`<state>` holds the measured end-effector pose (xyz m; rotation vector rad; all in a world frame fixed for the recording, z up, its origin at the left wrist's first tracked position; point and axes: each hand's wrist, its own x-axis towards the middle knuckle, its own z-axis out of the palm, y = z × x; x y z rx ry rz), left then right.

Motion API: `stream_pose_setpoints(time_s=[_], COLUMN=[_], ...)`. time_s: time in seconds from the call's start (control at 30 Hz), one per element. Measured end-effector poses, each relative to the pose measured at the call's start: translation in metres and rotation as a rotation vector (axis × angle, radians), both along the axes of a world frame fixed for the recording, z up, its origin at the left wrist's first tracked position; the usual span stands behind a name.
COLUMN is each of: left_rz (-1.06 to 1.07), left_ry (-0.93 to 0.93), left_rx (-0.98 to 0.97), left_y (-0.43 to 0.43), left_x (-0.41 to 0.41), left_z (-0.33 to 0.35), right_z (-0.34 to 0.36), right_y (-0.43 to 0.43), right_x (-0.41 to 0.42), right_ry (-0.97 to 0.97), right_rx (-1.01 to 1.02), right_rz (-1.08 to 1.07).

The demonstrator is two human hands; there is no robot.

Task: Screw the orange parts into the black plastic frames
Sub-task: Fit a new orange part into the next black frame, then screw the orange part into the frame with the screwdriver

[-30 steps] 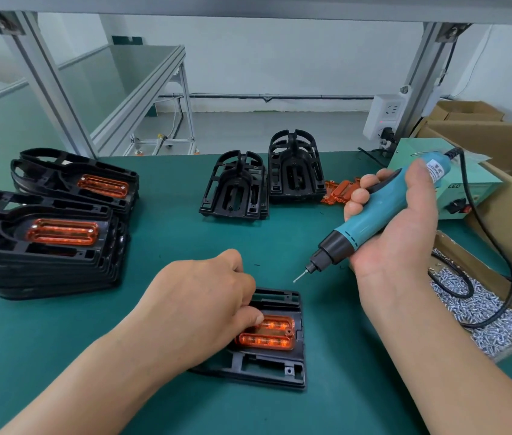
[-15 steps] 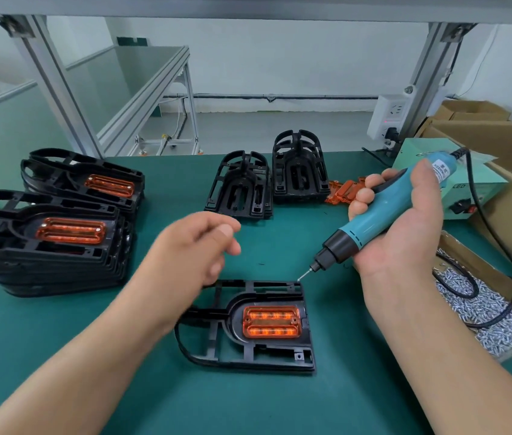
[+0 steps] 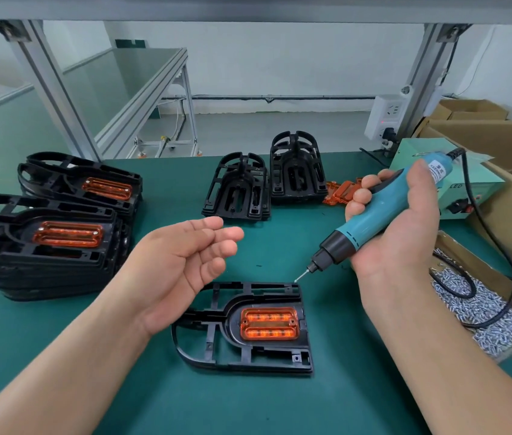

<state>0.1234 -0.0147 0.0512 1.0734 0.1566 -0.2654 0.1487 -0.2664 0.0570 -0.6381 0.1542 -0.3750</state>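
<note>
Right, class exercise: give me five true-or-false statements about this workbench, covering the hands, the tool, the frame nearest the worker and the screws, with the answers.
1. The right hand grips the blue screwdriver. True.
2. The left hand presses down on the orange part. False: it is open in the air and touches nothing.
3. The orange part sits in the black frame nearest the person. True.
4. The screws are kept in a glass jar. False: they lie in a cardboard box on the right.
5. The screwdriver's tip is on the orange part. False: it is by the frame's far right corner.
</note>
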Motion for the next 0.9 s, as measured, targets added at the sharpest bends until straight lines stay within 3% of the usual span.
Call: stream_pose_setpoints(time_s=[0.27, 0.9], left_rz=[-0.264, -0.406], left_ry=[-0.196, -0.185], left_rx=[0.347, 0.399], left_y=[-0.010, -0.021], left_x=[-0.016, -0.025], left_z=[-0.004, -0.009], right_z=[0.018, 0.019], right_y=[0.006, 0.006], right_x=[-0.016, -0.019], right_ry=[0.056, 0.051], right_rx=[-0.090, -0.086], right_rz=[-0.016, 0.006])
